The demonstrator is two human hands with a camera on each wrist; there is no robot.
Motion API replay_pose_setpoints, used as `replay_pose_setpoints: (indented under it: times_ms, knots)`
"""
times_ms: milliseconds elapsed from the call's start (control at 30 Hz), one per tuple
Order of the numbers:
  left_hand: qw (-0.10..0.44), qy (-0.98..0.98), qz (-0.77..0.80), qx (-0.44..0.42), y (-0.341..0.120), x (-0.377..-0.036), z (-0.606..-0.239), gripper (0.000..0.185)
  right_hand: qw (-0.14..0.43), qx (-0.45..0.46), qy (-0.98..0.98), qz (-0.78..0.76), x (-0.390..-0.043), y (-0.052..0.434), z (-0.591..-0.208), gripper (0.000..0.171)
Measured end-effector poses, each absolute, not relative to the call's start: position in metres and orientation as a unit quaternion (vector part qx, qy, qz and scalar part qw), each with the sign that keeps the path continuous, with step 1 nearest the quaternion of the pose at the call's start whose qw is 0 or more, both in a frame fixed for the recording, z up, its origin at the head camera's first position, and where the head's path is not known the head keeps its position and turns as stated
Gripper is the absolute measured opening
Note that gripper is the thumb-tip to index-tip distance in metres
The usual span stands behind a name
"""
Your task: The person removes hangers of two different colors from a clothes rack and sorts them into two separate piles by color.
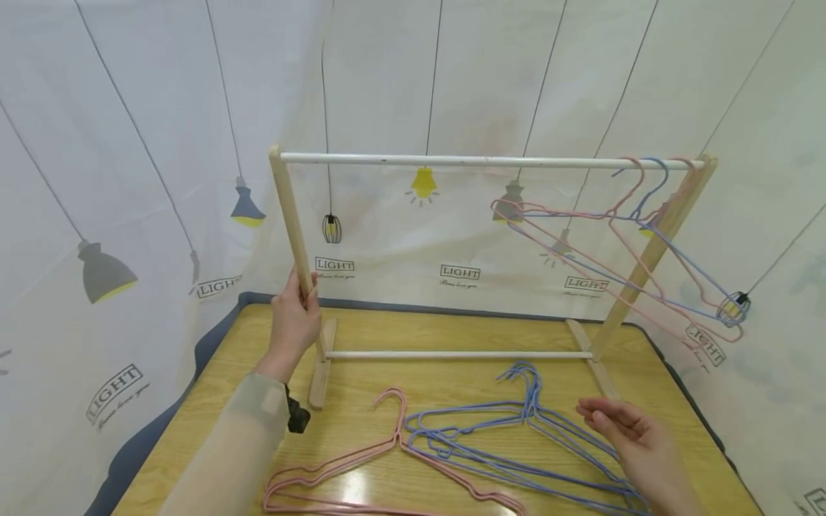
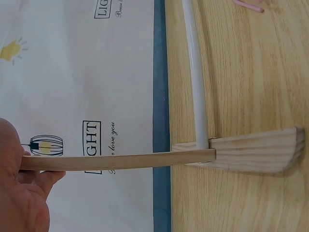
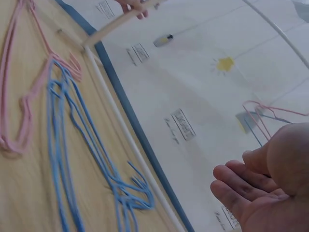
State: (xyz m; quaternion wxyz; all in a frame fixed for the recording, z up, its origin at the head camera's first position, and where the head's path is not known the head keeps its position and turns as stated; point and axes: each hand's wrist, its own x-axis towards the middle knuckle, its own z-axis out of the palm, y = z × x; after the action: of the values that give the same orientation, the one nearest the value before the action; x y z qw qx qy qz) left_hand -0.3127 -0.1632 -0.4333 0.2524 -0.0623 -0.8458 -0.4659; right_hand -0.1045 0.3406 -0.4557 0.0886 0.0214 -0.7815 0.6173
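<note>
My left hand [image 1: 295, 326] grips the left wooden post [image 1: 290, 215] of a small clothes rack partway up; the left wrist view shows the fingers around the post [image 2: 116, 161]. On the right end of the rack's white top rail [image 1: 413, 160] hang a pink hanger [image 1: 635, 188], a blue hanger [image 1: 658, 188] and another pink one against the right post. Nothing is in my right hand [image 1: 645, 448], its fingers loosely bent, near the right end of several blue hangers [image 1: 530, 390]. Left of these, overlapping them, lie pink hangers [image 1: 399, 419] on the table.
The rack stands on wooden feet [image 1: 323, 365], joined by a white lower bar [image 1: 452, 355], toward the back of the wood-grain table [image 1: 226, 401]. A pale curtain [image 1: 387, 72] printed with lamps hangs behind and at both sides.
</note>
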Motion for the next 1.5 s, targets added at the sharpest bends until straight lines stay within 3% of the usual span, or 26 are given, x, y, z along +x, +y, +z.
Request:
replay_pose_setpoints:
  times_ms: [200, 433, 667, 833, 1133, 1500]
  knots:
    - [0.251, -0.848, -0.462, -0.064, -0.165, -0.312, -0.435, 0.05, 0.096, -0.034, -0.766, 0.634, -0.12, 0.383, -0.446, 0.038]
    - [0.251, -0.848, -0.462, -0.065, -0.165, -0.312, -0.435, 0.052, 0.165, -0.052, -0.692, 0.701, -0.136, 0.422, -0.443, 0.013]
    - [0.248, -0.848, -0.464, -0.06, -0.166, -0.312, -0.435, 0.052, 0.186, -0.063, -0.576, 0.794, -0.149, 0.441, -0.433, 0.024]
    - [0.247, -0.849, -0.463, -0.058, -0.166, -0.312, -0.435, 0.055, 0.204, -0.03, -0.549, 0.81, -0.161, 0.44, -0.424, 0.032]
    - [0.243, -0.849, -0.466, -0.055, -0.166, -0.311, -0.434, 0.052, 0.244, 0.041, -0.531, 0.81, -0.174, 0.418, -0.411, 0.026]
    - [0.243, -0.85, -0.464, -0.055, -0.165, -0.312, -0.433, 0.054, 0.324, 0.003, -0.548, 0.771, -0.174, 0.392, -0.391, 0.033]
